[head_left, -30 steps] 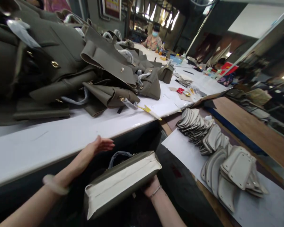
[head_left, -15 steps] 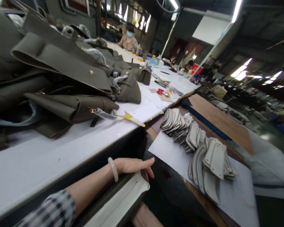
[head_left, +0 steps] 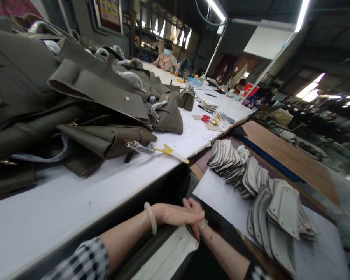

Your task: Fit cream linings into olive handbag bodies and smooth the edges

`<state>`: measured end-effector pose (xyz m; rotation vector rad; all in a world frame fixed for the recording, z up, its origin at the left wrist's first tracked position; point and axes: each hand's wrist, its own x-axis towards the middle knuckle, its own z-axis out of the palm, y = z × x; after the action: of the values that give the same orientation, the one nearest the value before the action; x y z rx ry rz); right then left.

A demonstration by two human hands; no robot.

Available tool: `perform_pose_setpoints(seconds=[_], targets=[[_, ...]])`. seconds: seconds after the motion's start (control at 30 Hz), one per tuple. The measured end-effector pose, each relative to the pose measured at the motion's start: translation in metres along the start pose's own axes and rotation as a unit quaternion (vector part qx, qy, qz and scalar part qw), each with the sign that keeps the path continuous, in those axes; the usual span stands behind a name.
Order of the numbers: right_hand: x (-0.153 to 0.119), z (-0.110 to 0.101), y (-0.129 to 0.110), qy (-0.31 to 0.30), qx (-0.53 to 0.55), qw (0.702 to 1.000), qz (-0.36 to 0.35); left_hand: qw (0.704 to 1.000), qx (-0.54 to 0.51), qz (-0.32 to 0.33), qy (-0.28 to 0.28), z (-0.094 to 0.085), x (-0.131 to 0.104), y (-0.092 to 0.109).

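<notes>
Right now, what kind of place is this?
Probably a bag workshop: there's a big pile of grey bags, stacks of matching pale pieces and a long white worktable.

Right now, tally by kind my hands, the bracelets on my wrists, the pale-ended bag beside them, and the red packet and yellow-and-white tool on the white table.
Hands: 2, left hand and right hand
Bracelets: 2, thick bangle and thin bracelet
Bag: 1
Red packet: 1
Yellow-and-white tool: 1
Total: 7
</notes>
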<state>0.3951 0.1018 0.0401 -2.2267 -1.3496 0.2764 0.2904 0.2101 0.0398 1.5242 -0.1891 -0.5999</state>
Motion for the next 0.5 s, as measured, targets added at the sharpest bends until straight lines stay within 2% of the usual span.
perform_pose_setpoints(seconds=[0.07,0.13,0.23,0.3,0.4,0.5], targets=[[0.037,-0.009,0.004,0.039,-0.047,0.998,0.01,1.0,-0.016,-0.02,-0.003,0.0,0.0,-0.001],[0.078,-0.013,0.006,0.052,-0.086,0.995,-0.006,0.999,-0.029,-0.044,-0.005,-0.001,0.0,-0.002],[0.134,-0.004,0.002,-0.002,-0.121,0.991,-0.058,0.998,-0.039,-0.052,-0.014,-0.002,0.001,-0.002],[0.158,0.008,-0.005,-0.046,-0.133,0.987,-0.078,0.998,-0.034,-0.045,-0.014,-0.003,0.001,-0.001],[0.169,0.012,-0.013,-0.077,-0.132,0.985,-0.076,0.999,-0.001,-0.04,-0.016,-0.004,0.001,0.0],[0.149,-0.015,-0.005,-0.083,-0.108,0.99,-0.036,0.998,0.019,-0.057,-0.024,-0.003,0.001,0.001]])
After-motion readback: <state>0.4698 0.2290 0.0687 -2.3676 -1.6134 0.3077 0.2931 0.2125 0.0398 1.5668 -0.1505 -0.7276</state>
